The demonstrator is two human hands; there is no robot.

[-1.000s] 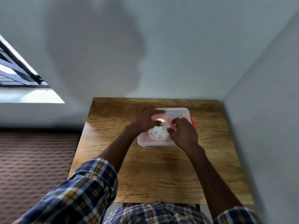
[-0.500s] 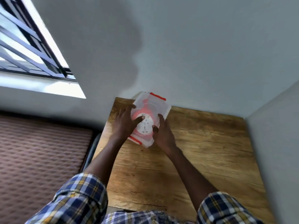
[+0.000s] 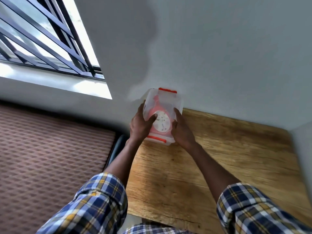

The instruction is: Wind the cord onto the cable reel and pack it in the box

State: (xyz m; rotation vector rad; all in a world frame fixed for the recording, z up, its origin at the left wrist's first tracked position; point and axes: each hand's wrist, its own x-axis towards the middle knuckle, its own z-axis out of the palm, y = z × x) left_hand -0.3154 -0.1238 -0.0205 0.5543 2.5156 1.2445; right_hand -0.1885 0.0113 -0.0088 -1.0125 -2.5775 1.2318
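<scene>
Left hand and right hand clasp clear plastic box by long sides, thumbs over lid, at far-left corner of wooden table. Box likely light, rigid, slippery. Cable reel inside; orange latches on ends.

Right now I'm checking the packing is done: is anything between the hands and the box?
Nothing visible. The left hand and right hand grip the clear box directly; the cable reel shows inside it.
</scene>
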